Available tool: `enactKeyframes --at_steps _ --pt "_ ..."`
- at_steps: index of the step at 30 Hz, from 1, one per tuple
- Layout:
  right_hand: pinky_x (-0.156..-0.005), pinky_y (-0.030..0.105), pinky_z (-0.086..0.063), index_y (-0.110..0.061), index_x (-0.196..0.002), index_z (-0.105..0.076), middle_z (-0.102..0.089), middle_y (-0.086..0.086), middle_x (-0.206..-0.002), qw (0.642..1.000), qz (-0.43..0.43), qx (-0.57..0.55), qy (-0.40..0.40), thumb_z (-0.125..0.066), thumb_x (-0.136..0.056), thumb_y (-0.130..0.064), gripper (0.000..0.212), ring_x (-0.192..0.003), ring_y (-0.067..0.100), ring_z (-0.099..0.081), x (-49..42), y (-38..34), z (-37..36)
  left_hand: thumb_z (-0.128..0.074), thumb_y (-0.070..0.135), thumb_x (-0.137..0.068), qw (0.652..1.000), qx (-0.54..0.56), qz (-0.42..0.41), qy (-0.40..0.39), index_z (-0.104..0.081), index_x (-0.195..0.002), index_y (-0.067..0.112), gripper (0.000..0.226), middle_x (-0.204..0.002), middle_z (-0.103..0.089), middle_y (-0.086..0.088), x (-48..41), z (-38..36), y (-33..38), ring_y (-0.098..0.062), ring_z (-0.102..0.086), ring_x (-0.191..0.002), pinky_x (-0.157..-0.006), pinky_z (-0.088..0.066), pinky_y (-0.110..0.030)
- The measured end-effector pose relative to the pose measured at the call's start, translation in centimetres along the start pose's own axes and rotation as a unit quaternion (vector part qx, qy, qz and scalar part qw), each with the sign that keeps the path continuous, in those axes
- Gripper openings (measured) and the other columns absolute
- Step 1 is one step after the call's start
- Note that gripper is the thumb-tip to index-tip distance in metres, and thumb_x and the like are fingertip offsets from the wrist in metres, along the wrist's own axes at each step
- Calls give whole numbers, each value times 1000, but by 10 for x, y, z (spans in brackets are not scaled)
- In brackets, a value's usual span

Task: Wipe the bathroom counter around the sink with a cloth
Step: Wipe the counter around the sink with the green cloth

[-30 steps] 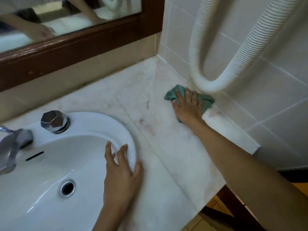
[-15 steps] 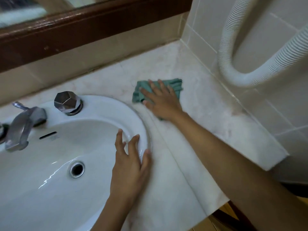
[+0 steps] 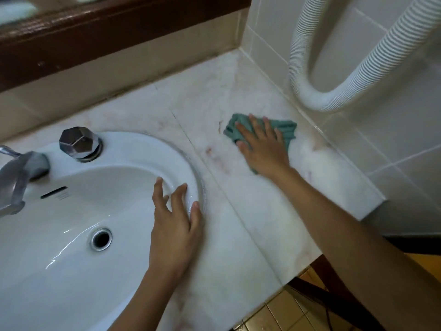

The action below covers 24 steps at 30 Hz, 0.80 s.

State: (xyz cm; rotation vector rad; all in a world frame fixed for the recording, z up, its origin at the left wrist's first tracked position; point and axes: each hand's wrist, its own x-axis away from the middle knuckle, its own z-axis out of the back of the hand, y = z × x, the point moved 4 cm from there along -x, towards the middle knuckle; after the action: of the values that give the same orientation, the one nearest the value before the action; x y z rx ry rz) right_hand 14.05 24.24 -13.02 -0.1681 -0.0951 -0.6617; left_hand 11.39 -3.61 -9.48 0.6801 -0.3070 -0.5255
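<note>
A crumpled green cloth (image 3: 287, 131) lies on the pale marble counter (image 3: 238, 199) to the right of the white sink (image 3: 71, 235). My right hand (image 3: 263, 148) presses flat on the cloth, fingers spread, covering most of it. My left hand (image 3: 175, 225) rests with its fingers apart on the sink's right rim, holding nothing. Reddish stains (image 3: 214, 156) mark the counter just left of the cloth.
A chrome tap (image 3: 16, 180) and a faceted chrome knob (image 3: 80, 143) stand at the sink's back left. A white ribbed hose (image 3: 334, 91) loops down the tiled right wall (image 3: 393, 139) above the counter. A dark wooden mirror frame (image 3: 107, 37) runs along the back. The counter ends at right above a tiled floor (image 3: 274, 314).
My right hand slid the cloth from near the right wall to the sink's rim, then back right toward the wall. My left hand stayed on the sink rim.
</note>
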Motion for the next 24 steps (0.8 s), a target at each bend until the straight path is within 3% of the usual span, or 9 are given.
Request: enactKeyframes --at_steps 5,8,11,18,21,24 --pt "-118 47 -1 -44 -151 -7 1 -8 -162 999 9 -19 -25 -21 -99 -55 55 -148 23 3 -67 8 19 -40 48 -96 1000 4 -1 11 -39 -139 32 46 -154 8 25 1 -1 -1 -27 -55 -122 -92 -50 -46" --pt "-118 46 -3 -43 -151 -11 -3 -8 -162 999 -8 -29 -16 -20 -98 -56 55 -148 24 0 -68 27 22 -42 46 -96 1000 -8 -6 20 -39 -139 31 45 -155 6 22 1 -2 -2 -25 -55 -122 -89 -48 -40" --pt "-119 45 -2 -40 -152 -12 -5 -4 -162 996 -86 -27 18 -18 -98 -55 56 -148 28 -3 -40 50 18 -42 47 -95 1000 -8 -6 21 -40 -137 31 45 -155 4 20 1 -3 -4 -23 -57 -116 -86 -44 -36" --pt "-118 49 -1 -42 -151 -2 2 -4 -163 975 -218 -37 29 -14 -99 -54 55 -148 26 2 93 60 0 -43 44 -96 1000 -1 -14 15 -41 -137 27 44 -156 1 14 0 -2 -1 -27 -46 -131 -91 -47 -43" --pt "-117 51 0 -40 -152 -1 4 -3 -162 982 -185 -39 28 -14 -99 -53 56 -148 28 6 145 14 -10 -42 43 -96 1000 -10 -15 15 -41 -136 25 45 -157 -1 8 0 -2 -2 -33 -49 -126 -90 -48 -47" --pt "-117 50 1 -40 -152 2 9 -4 -162 995 -96 -32 20 -14 -98 -53 57 -148 27 11 197 -45 -21 -41 45 -95 1000 -10 -16 7 -41 -137 25 46 -158 -2 3 0 -2 -5 -39 -56 -113 -91 -47 -45"
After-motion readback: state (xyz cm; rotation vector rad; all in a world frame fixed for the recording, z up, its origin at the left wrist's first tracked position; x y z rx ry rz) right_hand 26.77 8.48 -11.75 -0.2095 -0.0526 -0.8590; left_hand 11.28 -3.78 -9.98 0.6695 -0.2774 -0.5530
